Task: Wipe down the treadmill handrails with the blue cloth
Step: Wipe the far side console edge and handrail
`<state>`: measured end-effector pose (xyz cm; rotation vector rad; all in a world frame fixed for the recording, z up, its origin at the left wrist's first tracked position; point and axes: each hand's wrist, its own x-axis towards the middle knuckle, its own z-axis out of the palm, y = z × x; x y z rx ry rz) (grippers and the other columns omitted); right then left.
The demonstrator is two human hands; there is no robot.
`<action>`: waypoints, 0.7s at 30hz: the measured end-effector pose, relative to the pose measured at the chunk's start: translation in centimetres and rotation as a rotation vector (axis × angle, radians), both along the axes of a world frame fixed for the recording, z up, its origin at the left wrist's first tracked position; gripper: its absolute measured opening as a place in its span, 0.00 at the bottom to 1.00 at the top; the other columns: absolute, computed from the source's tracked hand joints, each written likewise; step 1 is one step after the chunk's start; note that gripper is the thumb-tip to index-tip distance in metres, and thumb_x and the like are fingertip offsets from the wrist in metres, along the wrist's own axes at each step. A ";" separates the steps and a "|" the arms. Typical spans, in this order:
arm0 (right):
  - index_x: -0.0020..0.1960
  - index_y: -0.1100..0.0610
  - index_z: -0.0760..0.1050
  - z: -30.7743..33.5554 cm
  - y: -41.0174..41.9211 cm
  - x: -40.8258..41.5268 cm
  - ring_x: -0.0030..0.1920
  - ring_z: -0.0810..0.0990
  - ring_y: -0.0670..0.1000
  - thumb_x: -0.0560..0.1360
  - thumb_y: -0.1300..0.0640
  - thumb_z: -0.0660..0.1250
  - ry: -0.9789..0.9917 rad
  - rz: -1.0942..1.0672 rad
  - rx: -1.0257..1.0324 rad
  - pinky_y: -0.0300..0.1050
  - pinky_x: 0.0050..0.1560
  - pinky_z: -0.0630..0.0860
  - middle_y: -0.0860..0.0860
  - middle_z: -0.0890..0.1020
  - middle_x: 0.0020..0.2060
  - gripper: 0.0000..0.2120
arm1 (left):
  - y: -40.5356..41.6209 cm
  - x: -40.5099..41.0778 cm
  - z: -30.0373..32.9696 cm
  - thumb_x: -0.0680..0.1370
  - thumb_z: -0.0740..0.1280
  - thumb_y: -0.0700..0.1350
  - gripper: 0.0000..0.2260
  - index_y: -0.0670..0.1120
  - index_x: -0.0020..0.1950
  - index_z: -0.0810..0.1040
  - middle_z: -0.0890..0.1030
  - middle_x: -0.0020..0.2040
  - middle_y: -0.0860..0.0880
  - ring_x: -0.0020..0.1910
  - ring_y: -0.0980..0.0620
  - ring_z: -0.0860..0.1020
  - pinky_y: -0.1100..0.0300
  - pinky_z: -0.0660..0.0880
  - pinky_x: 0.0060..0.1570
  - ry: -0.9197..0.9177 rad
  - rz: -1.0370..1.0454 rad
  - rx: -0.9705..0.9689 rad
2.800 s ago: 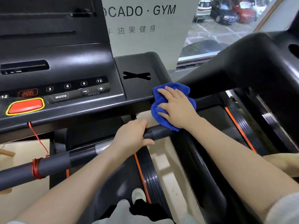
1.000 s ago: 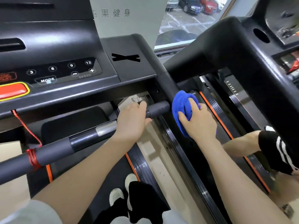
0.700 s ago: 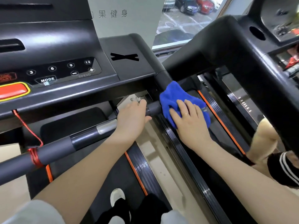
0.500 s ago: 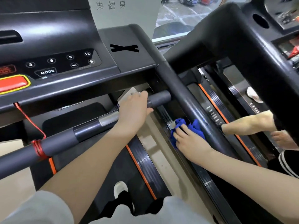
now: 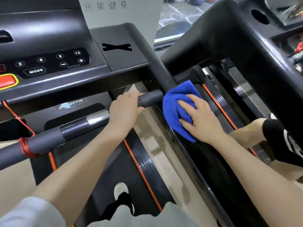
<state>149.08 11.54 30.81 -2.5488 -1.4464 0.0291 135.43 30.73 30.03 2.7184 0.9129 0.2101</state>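
The blue cloth [image 5: 175,110] is bunched around the black side handrail [image 5: 161,74], just below the console's right corner. My right hand [image 5: 200,118] presses flat on the cloth and clasps it against the rail. My left hand [image 5: 123,109] is wrapped around the grey front crossbar [image 5: 73,130], close to its right end cap [image 5: 151,98]. The part of the side rail under the cloth is hidden.
The black console [image 5: 54,63] with buttons and a red stop key [image 5: 7,81] is at upper left; a red cord [image 5: 24,145] is tied on the crossbar. A neighbouring treadmill frame [image 5: 246,51] stands at right, with another person's leg [image 5: 255,128] on it. My shoe [image 5: 120,190] is on the belt.
My right hand has slid the cloth back up the side rail from lower down to near the console corner. The left hand has kept its grip on the crossbar.
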 end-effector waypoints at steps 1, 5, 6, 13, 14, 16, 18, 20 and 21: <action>0.68 0.52 0.68 0.4 0.4 0.8 0.62 0.71 0.58 0.71 0.47 0.61 0.221 -0.098 0.063 0.50 0.58 0.71 0.55 0.70 0.66 0.25 | -0.2 0.2 0.0 0.76 0.66 0.48 0.15 0.43 0.58 0.70 0.76 0.53 0.41 0.52 0.40 0.76 0.50 0.71 0.43 0.012 0.016 0.005; 0.61 0.46 0.74 1.3 1.1 2.8 0.51 0.79 0.45 0.76 0.48 0.62 0.958 -0.414 0.235 0.31 0.45 0.73 0.44 0.80 0.52 0.13 | -1.2 0.8 -0.2 0.77 0.65 0.47 0.14 0.41 0.58 0.69 0.77 0.53 0.40 0.52 0.39 0.77 0.51 0.69 0.43 0.056 0.083 0.048; 0.64 0.46 0.72 1.3 1.0 2.9 0.53 0.79 0.45 0.76 0.48 0.61 0.961 -0.406 0.214 0.34 0.50 0.74 0.45 0.80 0.54 0.17 | -1.5 0.8 -0.3 0.77 0.64 0.47 0.14 0.41 0.58 0.69 0.77 0.53 0.40 0.50 0.38 0.77 0.52 0.68 0.42 0.052 0.089 0.080; 0.75 0.45 0.54 1.7 -4.0 0.7 0.65 0.66 0.60 0.76 0.49 0.62 0.265 -0.059 -0.239 0.50 0.67 0.64 0.57 0.59 0.71 0.30 | -2.5 0.8 -0.6 0.77 0.65 0.47 0.12 0.39 0.53 0.72 0.80 0.48 0.39 0.46 0.38 0.78 0.50 0.69 0.40 0.011 0.120 0.181; 0.75 0.46 0.55 2.2 -4.5 0.7 0.66 0.66 0.59 0.77 0.50 0.62 0.267 -0.015 -0.253 0.47 0.66 0.63 0.56 0.59 0.71 0.29 | -2.7 0.7 -0.5 0.76 0.65 0.46 0.12 0.39 0.53 0.72 0.80 0.48 0.39 0.47 0.38 0.78 0.49 0.70 0.42 -0.004 0.123 0.184; 0.74 0.47 0.58 2.6 -4.5 1.6 0.65 0.68 0.50 0.77 0.54 0.62 0.562 -0.009 -0.154 0.39 0.63 0.62 0.51 0.62 0.71 0.27 | -3.2 0.6 -0.5 0.77 0.65 0.45 0.11 0.38 0.53 0.73 0.80 0.48 0.38 0.48 0.38 0.77 0.48 0.71 0.44 -0.032 0.140 0.187; 0.73 0.47 0.61 2.9 -4.2 2.9 0.61 0.72 0.41 0.78 0.58 0.61 0.915 -0.054 -0.031 0.34 0.59 0.66 0.43 0.70 0.66 0.24 | -3.6 0.6 -0.7 0.77 0.65 0.43 0.10 0.37 0.54 0.73 0.79 0.50 0.37 0.49 0.37 0.76 0.48 0.70 0.47 -0.039 0.150 0.197; 0.72 0.44 0.62 2.4 -3.6 3.7 0.59 0.75 0.39 0.79 0.56 0.60 1.006 -0.091 0.025 0.35 0.57 0.70 0.39 0.75 0.62 0.23 | -3.6 0.6 -1.3 0.77 0.63 0.42 0.11 0.37 0.55 0.73 0.77 0.52 0.37 0.51 0.37 0.74 0.47 0.68 0.50 -0.029 0.152 0.217; 0.72 0.43 0.62 2.0 -3.5 3.9 0.60 0.76 0.40 0.79 0.55 0.59 0.996 -0.106 0.033 0.38 0.59 0.71 0.40 0.77 0.61 0.22 | -3.6 0.7 -1.6 0.77 0.63 0.41 0.11 0.37 0.56 0.72 0.77 0.53 0.36 0.52 0.37 0.73 0.47 0.67 0.52 -0.026 0.152 0.217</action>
